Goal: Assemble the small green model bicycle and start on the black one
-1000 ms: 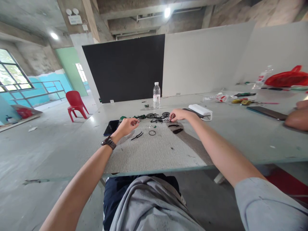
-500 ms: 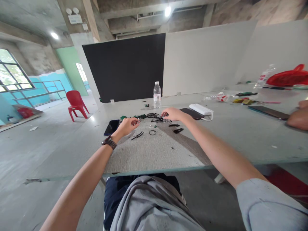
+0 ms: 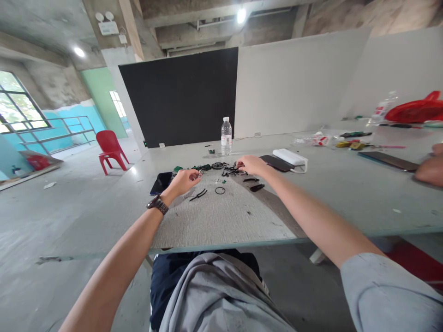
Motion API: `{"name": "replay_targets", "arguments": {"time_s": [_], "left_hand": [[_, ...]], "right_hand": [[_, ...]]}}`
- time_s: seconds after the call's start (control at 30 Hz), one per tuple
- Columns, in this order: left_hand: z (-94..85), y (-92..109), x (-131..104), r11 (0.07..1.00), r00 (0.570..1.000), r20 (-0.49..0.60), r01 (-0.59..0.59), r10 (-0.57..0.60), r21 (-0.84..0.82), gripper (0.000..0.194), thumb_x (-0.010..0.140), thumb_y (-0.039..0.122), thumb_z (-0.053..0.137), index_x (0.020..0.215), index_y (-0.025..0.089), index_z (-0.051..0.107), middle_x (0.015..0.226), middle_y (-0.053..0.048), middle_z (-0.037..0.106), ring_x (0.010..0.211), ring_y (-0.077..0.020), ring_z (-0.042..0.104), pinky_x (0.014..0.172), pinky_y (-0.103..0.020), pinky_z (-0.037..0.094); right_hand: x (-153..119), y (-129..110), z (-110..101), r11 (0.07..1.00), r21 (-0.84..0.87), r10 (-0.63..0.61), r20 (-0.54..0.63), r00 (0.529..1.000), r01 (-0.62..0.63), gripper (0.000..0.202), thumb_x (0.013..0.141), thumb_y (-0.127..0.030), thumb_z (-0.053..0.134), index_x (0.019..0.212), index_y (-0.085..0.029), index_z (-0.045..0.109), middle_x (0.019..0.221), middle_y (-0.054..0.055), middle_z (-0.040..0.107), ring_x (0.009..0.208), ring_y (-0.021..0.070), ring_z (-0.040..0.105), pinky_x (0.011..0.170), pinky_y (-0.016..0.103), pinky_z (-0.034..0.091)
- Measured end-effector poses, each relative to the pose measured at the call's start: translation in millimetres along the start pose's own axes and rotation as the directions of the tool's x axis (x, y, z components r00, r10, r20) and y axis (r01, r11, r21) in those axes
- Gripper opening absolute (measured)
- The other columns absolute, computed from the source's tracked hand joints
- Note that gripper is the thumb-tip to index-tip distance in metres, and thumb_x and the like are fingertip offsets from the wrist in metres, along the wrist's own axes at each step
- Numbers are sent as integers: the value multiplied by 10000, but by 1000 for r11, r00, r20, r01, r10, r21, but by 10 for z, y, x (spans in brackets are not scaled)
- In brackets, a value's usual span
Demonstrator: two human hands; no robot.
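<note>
My left hand (image 3: 187,180) is closed in a pinch near small dark green and black parts (image 3: 202,167); what sits between its fingertips is too small to name. Further right, my right hand (image 3: 247,163) has its fingers curled down onto a thin black frame piece (image 3: 229,172) lying low over the table. Between the hands lies a black spoked wheel (image 3: 218,165). Closer to me are a thin black ring (image 3: 220,190), a pair of slim black strips (image 3: 198,195), a curved black piece (image 3: 251,180) and a short black piece (image 3: 257,187).
A phone (image 3: 161,183) lies beside my left hand. Behind the parts stands a water bottle (image 3: 226,137). To the right are a dark flat device (image 3: 276,163), a white power bank (image 3: 289,157), plastic wrapping (image 3: 316,139) and another person's hand (image 3: 429,173) near a phone (image 3: 388,160).
My right hand has shifted slightly right, and the thin black frame piece has moved right with it. My left hand has kept nearly the same place and pinch.
</note>
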State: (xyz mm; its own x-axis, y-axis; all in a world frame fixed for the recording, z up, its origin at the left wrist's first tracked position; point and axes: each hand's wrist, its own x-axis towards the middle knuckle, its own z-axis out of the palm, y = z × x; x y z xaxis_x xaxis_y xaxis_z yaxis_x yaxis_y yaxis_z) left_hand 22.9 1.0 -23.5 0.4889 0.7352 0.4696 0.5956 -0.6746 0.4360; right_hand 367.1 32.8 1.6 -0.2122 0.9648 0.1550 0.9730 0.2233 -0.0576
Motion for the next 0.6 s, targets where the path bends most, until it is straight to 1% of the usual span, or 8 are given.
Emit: {"name": "replay_targets", "arguments": {"time_s": [0.1, 0.2, 0.33, 0.4, 0.5, 0.6], "left_hand": [[3, -6, 3, 1000, 1000, 3, 0, 0, -7, 222, 939, 371, 658, 1000, 192, 774, 842, -50, 762, 769, -184, 674, 755, -293, 494], [8, -9, 4, 1000, 1000, 1, 0, 0, 0, 219, 941, 361, 661, 1002, 186, 776, 824, -47, 756, 762, -183, 673, 749, -294, 492], [5, -7, 4, 1000, 1000, 13, -14, 14, 13, 239, 955, 373, 644, 1016, 182, 772, 833, -48, 756, 766, -185, 668, 741, -299, 483], [-3, 0, 5, 1000, 1000, 26, -5, 5, 12, 241, 956, 374, 644, 1024, 180, 769, 836, -50, 758, 767, -185, 667, 740, -299, 478], [-17, 13, 10, 1000, 999, 50, 11, -12, 12, 241, 951, 372, 658, 1034, 174, 767, 841, -57, 762, 777, -187, 672, 741, -296, 475], [-23, 19, 13, 1000, 998, 53, 20, -22, 22, 238, 947, 371, 671, 1031, 171, 768, 847, -60, 767, 782, -188, 677, 753, -298, 480]], "right_hand": [[-18, 4, -43, 1000, 21, -24, 5, 1000, 24, 202, 926, -217, 653, 1076, -235, 789, 1150, 91, 788, 1017, 255, 725, 824, 341, 516], [-29, -31, -112, 991, 104, -86, 22, 996, 84, 221, 899, -176, 661, 1076, -222, 786, 1169, 91, 784, 1041, 247, 723, 856, 340, 523], [-46, -121, -200, 977, 181, -135, 109, 985, 113, 342, 826, -79, 647, 1096, -234, 789, 1172, 80, 782, 1015, 233, 724, 839, 330, 534], [-57, -166, -222, 973, 198, -151, 150, 977, 120, 370, 802, -78, 651, 1098, -248, 795, 1166, 73, 782, 999, 233, 722, 824, 335, 535], [-68, -211, -227, 972, 196, -166, 191, 967, 128, 326, 774, -128, 700, 1059, -241, 811, 1155, 82, 778, 1011, 253, 714, 815, 351, 523], [-70, -224, -222, 973, 186, -175, 196, 965, 139, 196, 790, -176, 721, 957, -220, 813, 1065, 88, 785, 944, 248, 713, 780, 351, 501]]}}
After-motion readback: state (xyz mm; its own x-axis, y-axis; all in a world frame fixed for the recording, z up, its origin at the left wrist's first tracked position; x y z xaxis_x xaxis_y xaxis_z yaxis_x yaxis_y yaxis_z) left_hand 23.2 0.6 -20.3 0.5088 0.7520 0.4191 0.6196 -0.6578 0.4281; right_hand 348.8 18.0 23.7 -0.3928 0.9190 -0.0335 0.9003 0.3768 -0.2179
